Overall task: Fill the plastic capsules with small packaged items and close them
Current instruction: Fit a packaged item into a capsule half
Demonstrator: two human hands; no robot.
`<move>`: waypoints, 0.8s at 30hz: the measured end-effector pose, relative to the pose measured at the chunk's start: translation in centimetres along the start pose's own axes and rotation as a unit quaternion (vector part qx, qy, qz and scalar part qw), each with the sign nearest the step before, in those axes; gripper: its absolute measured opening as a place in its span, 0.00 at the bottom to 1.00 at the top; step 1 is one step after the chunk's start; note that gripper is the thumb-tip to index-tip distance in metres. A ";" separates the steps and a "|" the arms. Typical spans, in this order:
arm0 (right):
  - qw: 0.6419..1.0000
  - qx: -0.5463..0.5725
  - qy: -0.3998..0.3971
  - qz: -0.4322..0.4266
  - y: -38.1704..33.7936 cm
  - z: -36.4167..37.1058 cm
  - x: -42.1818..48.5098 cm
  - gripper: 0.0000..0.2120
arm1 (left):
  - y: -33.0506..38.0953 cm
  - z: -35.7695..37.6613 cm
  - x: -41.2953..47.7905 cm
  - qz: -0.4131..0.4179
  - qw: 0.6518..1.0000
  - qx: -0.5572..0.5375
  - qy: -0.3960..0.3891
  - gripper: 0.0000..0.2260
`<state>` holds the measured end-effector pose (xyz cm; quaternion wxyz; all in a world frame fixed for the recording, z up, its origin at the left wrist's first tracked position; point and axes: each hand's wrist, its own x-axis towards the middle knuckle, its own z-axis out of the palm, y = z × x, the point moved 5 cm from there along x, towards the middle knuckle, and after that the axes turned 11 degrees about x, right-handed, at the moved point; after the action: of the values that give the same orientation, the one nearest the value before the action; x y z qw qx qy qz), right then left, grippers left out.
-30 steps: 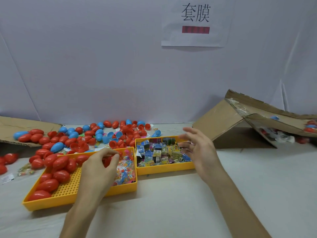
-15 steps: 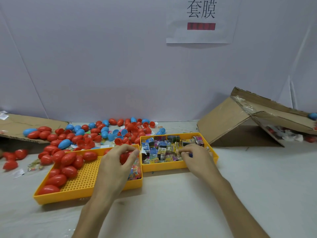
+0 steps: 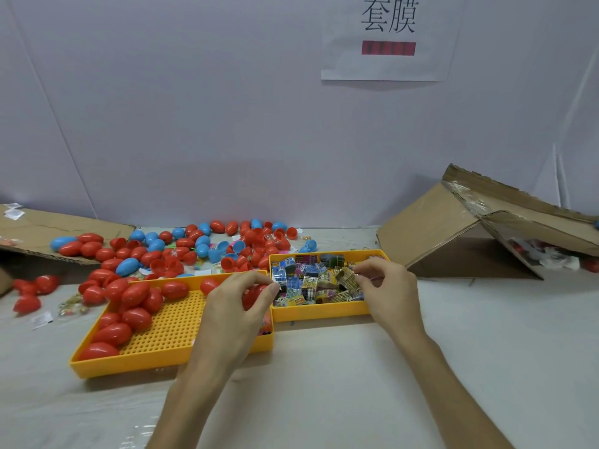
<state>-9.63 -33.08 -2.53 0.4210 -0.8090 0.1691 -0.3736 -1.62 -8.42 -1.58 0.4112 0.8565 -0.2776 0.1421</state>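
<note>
left hand (image 3: 236, 307) palm down, fingers curled round red capsule (image 3: 252, 294); right hand (image 3: 389, 288) beside it, thumb and forefinger pinching small packet (image 3: 348, 279)

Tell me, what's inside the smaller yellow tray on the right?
A heap of small printed packets fills the smaller yellow tray. The right hand pinches one packet over it; the left hand, gripping a red capsule, overlaps its left edge. Lower layers are covered.
</note>
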 end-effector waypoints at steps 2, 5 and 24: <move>1.000 0.008 0.014 -0.006 -0.1 -0.3 0.0 0.09 | 0.2 0.1 -0.1 0.004 1.000 -0.006 -0.001 0.05; 0.999 0.020 0.031 -0.004 -0.3 -0.5 0.1 0.08 | 0.4 0.1 -0.2 0.007 1.000 -0.004 -0.006 0.05; 0.969 0.246 -0.004 0.036 -1.8 0.4 -0.2 0.12 | 0.3 0.6 -0.3 -0.019 0.999 -0.015 -0.044 0.09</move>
<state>-9.51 -31.65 -1.28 0.6208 -0.6754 0.0997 -0.3853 -2.03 -8.91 -1.88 0.4141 0.8607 -0.2813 0.0921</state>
